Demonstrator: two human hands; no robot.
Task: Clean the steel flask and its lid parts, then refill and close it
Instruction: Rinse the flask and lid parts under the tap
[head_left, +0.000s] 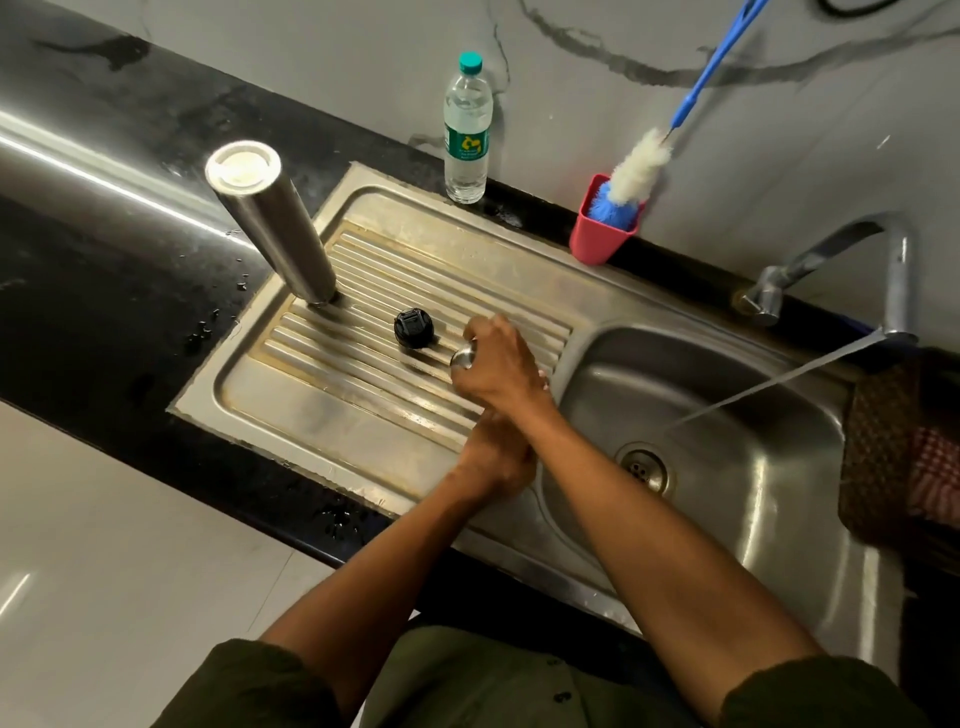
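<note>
Right hand (496, 369) is gripping the steel cap (463, 358) over the drainboard (322, 410) (can't tell what the left (493, 457) is doing underneath), so I'd park it upside-down beside the plug (413, 328) and inverted flask (270, 228) to drain.

Steel drainboard (363, 447): inverted flask (275, 228), black lid (413, 328); counter (104, 260): bottle (467, 130), perhaps damp.

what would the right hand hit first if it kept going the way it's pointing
Likely the black lid part: the right hand, gripping a steel cap, points up-left along the drainboard toward it. Depth is uncertain.
</note>
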